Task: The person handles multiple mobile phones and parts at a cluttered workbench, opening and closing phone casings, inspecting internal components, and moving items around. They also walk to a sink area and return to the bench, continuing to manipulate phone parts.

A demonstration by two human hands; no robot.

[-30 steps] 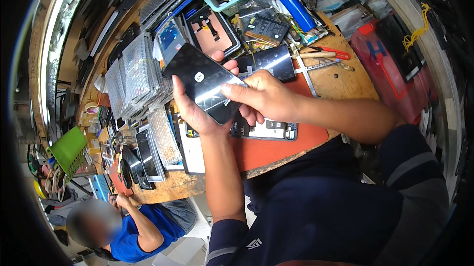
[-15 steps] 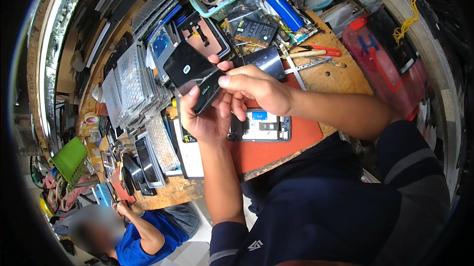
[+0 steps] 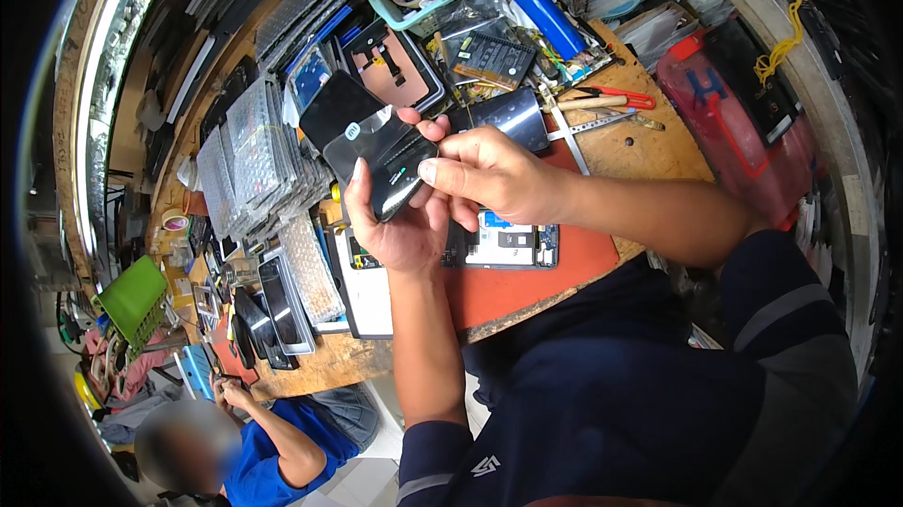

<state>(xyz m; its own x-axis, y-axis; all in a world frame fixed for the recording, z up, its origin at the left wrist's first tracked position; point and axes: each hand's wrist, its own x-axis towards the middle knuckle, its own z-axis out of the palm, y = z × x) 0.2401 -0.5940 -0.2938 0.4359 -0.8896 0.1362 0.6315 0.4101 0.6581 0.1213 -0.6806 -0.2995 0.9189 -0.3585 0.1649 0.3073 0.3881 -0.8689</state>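
A black phone screen [image 3: 340, 110] lies tilted above the workbench, with a glossy clear film [image 3: 381, 164] over its near part. My left hand [image 3: 404, 239] is closed around the screen from below, its thumb on the left edge and fingertips showing beyond the far edge. My right hand [image 3: 503, 173] pinches the film at the right edge between thumb and fingers. Below my hands, an opened phone or tablet body [image 3: 517, 248] with exposed inner parts rests on an orange-red mat [image 3: 489, 295]; my hands partly hide it.
Bubble-wrapped packs [image 3: 249, 150] are stacked at the left. A green basket [image 3: 433, 13] of tape and parts stands at the back, near a blue roll [image 3: 541, 13]. A red-handled cutter [image 3: 616, 98] and caliper lie right. Another person [image 3: 282, 441] in blue sits lower left.
The film now stands out more from the black screen, its far edge lifted and shifted over the surface. The screen has tilted slightly in my left hand. My right hand keeps its pinch.
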